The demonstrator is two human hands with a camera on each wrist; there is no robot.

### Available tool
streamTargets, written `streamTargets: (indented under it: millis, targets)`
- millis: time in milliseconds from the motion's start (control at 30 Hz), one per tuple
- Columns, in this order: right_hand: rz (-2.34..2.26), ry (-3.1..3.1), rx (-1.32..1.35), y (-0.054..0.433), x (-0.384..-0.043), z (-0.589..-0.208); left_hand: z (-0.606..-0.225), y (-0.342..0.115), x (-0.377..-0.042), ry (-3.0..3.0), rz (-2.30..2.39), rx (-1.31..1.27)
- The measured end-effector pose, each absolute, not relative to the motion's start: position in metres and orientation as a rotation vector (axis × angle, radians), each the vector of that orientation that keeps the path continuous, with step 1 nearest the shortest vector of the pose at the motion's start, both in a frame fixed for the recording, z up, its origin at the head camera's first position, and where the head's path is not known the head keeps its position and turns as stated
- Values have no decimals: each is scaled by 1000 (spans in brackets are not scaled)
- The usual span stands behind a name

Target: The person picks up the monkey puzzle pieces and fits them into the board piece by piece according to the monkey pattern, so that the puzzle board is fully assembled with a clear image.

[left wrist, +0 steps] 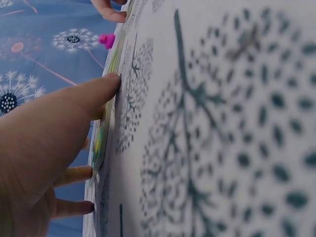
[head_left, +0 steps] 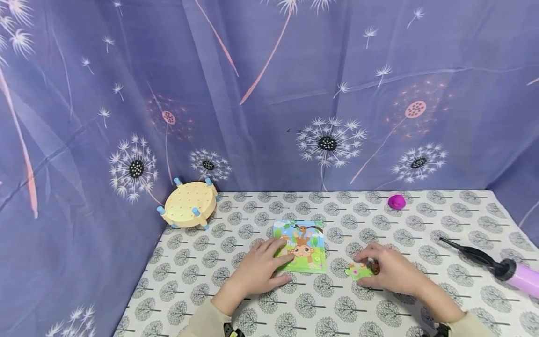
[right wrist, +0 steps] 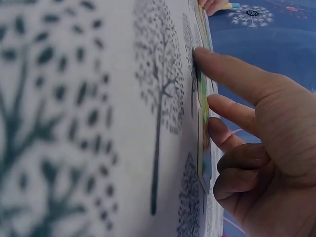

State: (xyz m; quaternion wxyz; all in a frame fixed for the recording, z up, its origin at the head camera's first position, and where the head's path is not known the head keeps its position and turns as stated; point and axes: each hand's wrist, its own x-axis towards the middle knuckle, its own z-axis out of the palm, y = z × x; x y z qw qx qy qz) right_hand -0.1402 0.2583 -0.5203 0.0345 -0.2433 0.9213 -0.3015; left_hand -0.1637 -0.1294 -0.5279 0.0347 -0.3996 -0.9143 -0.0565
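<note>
A square jigsaw puzzle (head_left: pixel 313 266) with a cartoon monkey lies flat on the tree-print cloth. My left hand (head_left: pixel 258 267) rests at its left side, fingers spread and touching its edge and face. To the right, my right hand (head_left: pixel 393 269) pinches a green puzzle piece (head_left: pixel 356 273) with a flower on it, low over the cloth, between thumb and fingers; the palm side hides part of it. In the right wrist view the thumb and fingertips meet the edge of the piece (right wrist: pixel 206 168). The left wrist view shows the left thumb (left wrist: pixel 101 94) beside the puzzle's edge.
At the back left is a round yellow pegged stool-like toy (head_left: pixel 189 203) with blue-tipped legs. A small magenta toy (head_left: pixel 396 202) sits at the back right. On the right lies a lilac hand pump (head_left: pixel 520 278) with a black nozzle. A dandelion-print curtain (head_left: pixel 261 140) stands behind.
</note>
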Motion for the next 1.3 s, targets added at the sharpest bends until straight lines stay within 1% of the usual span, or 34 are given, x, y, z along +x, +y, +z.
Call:
streamTargets:
  millis: [700,1000,1133,1300]
  targets:
    - [-958,2805,-718,256,-142,-522,-526,-127,-162,-2858,-174,-1181]
    - [-909,2821,-746,259,-141,-519,-527,-132,-161,-2856,-127,-1157]
    - [-890,2834,-709,262,-139,-516,-527,-134,-163,-2823,-168,-1195]
    - [-922,2807,-660,261,-139,-514,-528,-135,-167,-2817,-220,-1144]
